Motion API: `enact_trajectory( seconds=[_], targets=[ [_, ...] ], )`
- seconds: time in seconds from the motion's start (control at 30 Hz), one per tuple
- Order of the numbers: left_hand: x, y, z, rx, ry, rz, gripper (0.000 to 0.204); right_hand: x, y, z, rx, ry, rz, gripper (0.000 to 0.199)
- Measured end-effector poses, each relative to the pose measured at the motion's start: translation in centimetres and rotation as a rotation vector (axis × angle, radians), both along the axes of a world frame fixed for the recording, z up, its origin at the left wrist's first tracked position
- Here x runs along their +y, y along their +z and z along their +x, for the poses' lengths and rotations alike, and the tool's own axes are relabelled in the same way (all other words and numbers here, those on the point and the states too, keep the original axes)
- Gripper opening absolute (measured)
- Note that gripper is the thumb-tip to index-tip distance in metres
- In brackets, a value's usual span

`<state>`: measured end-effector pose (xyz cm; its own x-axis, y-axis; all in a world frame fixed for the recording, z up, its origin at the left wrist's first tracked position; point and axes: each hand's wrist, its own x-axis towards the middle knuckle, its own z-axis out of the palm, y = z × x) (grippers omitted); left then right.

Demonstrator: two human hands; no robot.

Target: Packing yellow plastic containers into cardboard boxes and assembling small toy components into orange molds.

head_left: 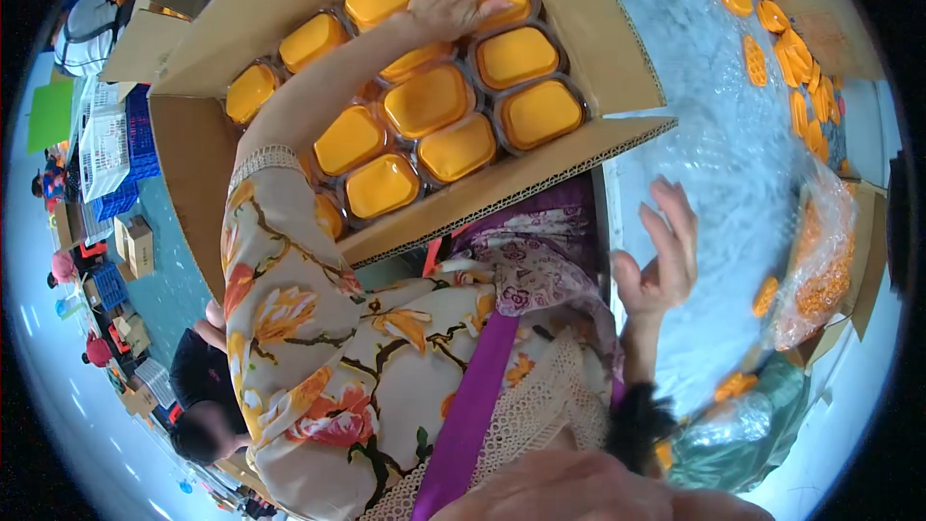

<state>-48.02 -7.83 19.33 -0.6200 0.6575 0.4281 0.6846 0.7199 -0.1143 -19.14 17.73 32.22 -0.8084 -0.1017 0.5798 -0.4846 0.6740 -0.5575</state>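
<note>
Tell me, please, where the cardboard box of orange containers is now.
In the head view, the cardboard box is upper left of centre, left of the pale tabletop; the left hand lies over the orange containers inside.

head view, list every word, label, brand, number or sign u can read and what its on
Carton at the upper right: bits of print, too small and blurred to quote.
Small brown box at the left: any marks are too small to read.
Large open carton: none seen on the sides that show.
Orange-topped containers: none seen.
</note>
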Motion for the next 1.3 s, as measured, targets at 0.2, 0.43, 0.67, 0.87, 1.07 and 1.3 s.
enact_trajectory(
  seconds=[0.2, 0.43, 0.67, 0.87, 1.07, 1.3],
  targets=[
    [-0.2, 2.3, 0.7, -0.164, -0.095, 0.141, 0.062, 1.3, -0.9, 2.2, -0.13, -0.142, 0.018, 0.04],
    [3.5, 3.9, 5.6, -0.032, -0.301, -0.011, 0.062, 4.2, -2.9, 7.3, -0.365, -0.55, 0.071, 0.037],
    [3.1, -1.0, 7.6, -0.242, -0.334, -0.197, 0.072, 7.3, -6.8, 14.2, -0.525, -0.849, -0.169, 0.027],
    [2.0, 1.8, 6.5, -0.25, -0.428, -0.092, 0.066, 13.0, -7.4, 6.2, -0.441, -0.704, 0.139, 0.054],
    [1.6, 10.6, 3.9, -0.297, -0.336, 0.181, 0.042, 19.4, -11.1, -7.0, -0.479, -0.425, 0.885, 0.069],
    [11.8, 20.4, 10.6, -0.716, -0.548, 0.463, 0.03, 19.5, -10.9, -6.8, -0.716, -0.456, 0.624, 0.075]
  ],
)
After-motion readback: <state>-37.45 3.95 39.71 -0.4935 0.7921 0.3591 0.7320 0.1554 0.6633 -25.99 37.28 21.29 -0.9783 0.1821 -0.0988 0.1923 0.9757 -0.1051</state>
